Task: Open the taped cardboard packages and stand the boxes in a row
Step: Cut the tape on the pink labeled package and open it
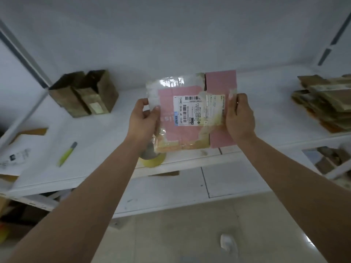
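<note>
While both arms reach forward over the white tabletop (106, 133), a flat pink cardboard package (191, 112) wrapped in clear tape is held in the air above the tabletop's front edge, its face with the white shipping label (188, 110) turned toward the camera. The left hand (142, 120) grips the package's left edge, thumb curled over the taped front and fingers behind. The right hand (240, 118) grips the right edge in the same way, thumb tip on the front near the torn paper label.

Toward the tabletop's back left corner stand two opened brown cardboard boxes (85, 93), upright and touching side by side. At the right edge lies a stack of flattened brown cardboard packages (324, 103). Near the front left lies a yellow-green utility knife (66, 154), and beside it at the left edge some printed paper (15, 157). A roll of yellowish packing tape (152, 158) sits at the front edge, partly hidden below the held package.
</note>
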### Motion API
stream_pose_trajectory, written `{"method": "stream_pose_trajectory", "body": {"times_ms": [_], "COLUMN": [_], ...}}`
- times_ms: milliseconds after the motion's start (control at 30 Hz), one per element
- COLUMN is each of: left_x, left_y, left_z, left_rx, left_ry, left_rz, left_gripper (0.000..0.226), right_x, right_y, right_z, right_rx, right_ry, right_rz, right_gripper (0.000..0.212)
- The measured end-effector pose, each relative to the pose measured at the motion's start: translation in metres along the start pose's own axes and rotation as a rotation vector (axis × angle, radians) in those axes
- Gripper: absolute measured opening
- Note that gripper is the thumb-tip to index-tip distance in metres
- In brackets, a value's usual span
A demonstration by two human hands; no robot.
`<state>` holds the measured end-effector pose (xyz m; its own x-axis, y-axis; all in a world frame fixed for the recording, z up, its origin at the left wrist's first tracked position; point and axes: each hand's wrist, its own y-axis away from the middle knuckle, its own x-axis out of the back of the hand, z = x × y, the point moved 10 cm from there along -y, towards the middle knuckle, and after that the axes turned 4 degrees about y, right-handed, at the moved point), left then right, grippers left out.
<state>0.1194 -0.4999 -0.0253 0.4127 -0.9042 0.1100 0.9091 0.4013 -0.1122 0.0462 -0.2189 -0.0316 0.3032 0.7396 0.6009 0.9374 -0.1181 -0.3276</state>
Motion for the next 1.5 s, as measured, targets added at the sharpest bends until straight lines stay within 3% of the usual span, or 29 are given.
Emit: {"method": "stream_pose_trajectory", "body": {"times_ms": [133,367,500,700,800,1200,1500], "left_x": [0.051,0.111,0.149,0.173,0.187,0.257,0.248], "left_y": [-0.022,-0.050,-0.061,-0.084,-0.099,-0.111,-0.099], "left_z": [-0.013,-0.043,-0.050,-0.046,-0.051,-0.091,-0.103], "left_rx": [0.043,0.282,0.365,0.368,0.373,0.374,0.253], "left_ry": [0.128,0.389,0.523,0.566,0.561,0.405,0.422], "left_rz": [0.092,0.234,0.305,0.195,0.116,-0.238,-0.442], "left_gripper": [0.014,0.053,0.032,0.036,0.036,0.035,0.037], "right_x": [-0.043,-0.123,-0.174,-0.223,-0.238,-0.295,-0.283], "right_y": [-0.002,-0.033,-0.030,-0.025,-0.022,0.096,0.139], "right_z": [-0.046,-0.090,-0.134,-0.175,-0.183,-0.219,-0.208], "right_rx": [0.029,0.053,0.143,0.105,0.059,-0.387,-0.437], "right_ry": [-0.138,-0.307,-0.371,-0.473,-0.533,-0.994,-0.978], "right_rz": [-0.030,-0.126,-0.268,-0.398,-0.427,-0.360,-0.254], "right_gripper": [0.036,0.032,0.033,0.040,0.033,0.056,0.046]}}
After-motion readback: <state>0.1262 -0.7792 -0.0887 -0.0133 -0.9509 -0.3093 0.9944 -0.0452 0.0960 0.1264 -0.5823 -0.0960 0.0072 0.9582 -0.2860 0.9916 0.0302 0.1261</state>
